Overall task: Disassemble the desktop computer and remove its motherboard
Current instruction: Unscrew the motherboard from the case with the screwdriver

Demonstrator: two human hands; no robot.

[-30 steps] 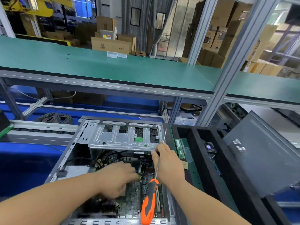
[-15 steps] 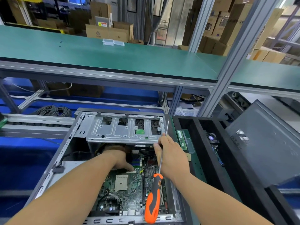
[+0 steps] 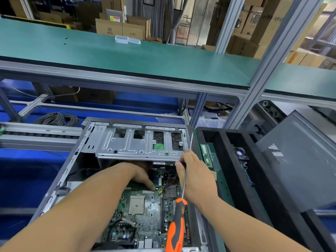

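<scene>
The computer case (image 3: 76,160) lies on its side with its cover off, and the motherboard (image 3: 145,211) sits flat on the case floor, directly below and between the two forearms. Its long axis runs away from the person, and its far end passes under the metal drive cage (image 3: 141,142).

The left hand (image 3: 140,174) reaches deep into the case, to the far end of the board just beneath the cage. Its fingers are mostly hidden there, with one finger stretched down to touch the board near a small yellow-tipped cable (image 3: 161,191); whether it pinches anything I cannot tell. The right hand (image 3: 192,177) is closed round the shaft of a screwdriver (image 3: 177,226), whose orange handle hangs back toward the person while its tip points away, up past the cage edge.

The left hand is the nearer one to the connectors at the board's far end, so unplugging there probably falls to it. The screwdriver is parked rather than aimed; its tip points away from the board.
</scene>
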